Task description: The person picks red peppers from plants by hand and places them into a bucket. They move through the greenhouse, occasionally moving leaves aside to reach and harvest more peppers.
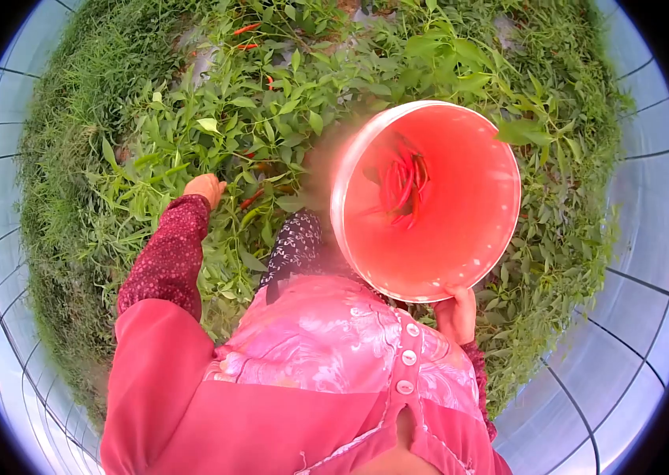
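Observation:
My left hand reaches into the chili plants, its fingers curled together; leaves and the hand itself hide whatever they may hold. Just right of it, a red chili hangs low among the leaves, with a green chili close below. My right hand grips the near rim of a red bucket, which is tilted so its mouth faces me. Several red chilies lie inside the bucket.
More red chilies show among the leaves farther ahead. Dense grass grows on the left. A patterned trouser leg stands between the plants and the bucket. Pale ribbed sheeting curves around the edges of the view.

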`<state>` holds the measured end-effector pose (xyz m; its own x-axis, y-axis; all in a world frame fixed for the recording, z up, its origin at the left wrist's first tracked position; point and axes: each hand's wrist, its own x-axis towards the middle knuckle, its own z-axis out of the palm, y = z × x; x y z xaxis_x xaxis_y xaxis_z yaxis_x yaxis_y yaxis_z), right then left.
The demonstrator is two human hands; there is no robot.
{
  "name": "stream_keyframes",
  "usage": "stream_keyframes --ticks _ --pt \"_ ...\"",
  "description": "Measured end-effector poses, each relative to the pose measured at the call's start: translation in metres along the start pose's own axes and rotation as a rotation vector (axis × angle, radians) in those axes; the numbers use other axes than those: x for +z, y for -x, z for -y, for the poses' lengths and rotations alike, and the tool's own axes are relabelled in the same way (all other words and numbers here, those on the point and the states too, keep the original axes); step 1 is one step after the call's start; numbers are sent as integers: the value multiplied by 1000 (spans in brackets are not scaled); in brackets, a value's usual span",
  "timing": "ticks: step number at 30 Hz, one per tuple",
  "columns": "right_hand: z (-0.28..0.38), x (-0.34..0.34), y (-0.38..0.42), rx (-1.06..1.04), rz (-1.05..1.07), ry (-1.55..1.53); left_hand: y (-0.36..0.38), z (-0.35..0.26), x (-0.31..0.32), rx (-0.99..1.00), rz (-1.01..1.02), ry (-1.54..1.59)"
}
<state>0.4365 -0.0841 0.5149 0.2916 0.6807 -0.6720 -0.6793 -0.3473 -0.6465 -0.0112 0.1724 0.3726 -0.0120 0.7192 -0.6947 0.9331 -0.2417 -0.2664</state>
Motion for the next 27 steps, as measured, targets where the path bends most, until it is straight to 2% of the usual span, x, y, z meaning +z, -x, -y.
stream_keyframes --ticks 2,3,6,7,9,12,13,14,15,17,20,22,23,24,26,27 --pt "6 15 -8 -6 43 -27 -42 14 28 348 -41 -601" --pt "7 21 -14 -46 56 -31 -9 -19 -30 -70 69 -147" --pt "14 41 -28 -46 71 -22 -38 -35 -41 132 52 -196" --pt "19 49 -31 -49 73 -17 -50 -36 -40 132 50 -190" --pt "29 66 -33 -10 59 -5 -74 -46 -41 260 -70 -140" --pt "40 90 -43 -33 37 2 -115 -50 -55 328 206 -85" --pt "44 102 -47 -45 34 1 -130 -51 -50 328 210 -72" --pt "48 109 -50 -40 38 14 -141 -54 -43 198 229 -2" --pt "50 115 -55 -76 44 17 -155 -56 -33 69 250 63" --pt "53 122 -67 -114 63 -8 -193 -52 2 92 240 9" --pt "60 148 -95 -148 21 -72 -254 -34 96 151 234 -111" --pt "63 161 -119 -143 24 -92 -277 -13 169 248 79 -641" --pt "66 166 -134 -160 32 -105 -182 -39 40 196 294 -391" --pt "69 168 -148 -177 42 -118 -174 -35 54 196 310 -395" --pt "71 174 -177 -184 35 -110 -169 -26 86 482 340 -748" --pt "71 174 -189 -204 25 -101 -112 -31 14 479 350 -797"
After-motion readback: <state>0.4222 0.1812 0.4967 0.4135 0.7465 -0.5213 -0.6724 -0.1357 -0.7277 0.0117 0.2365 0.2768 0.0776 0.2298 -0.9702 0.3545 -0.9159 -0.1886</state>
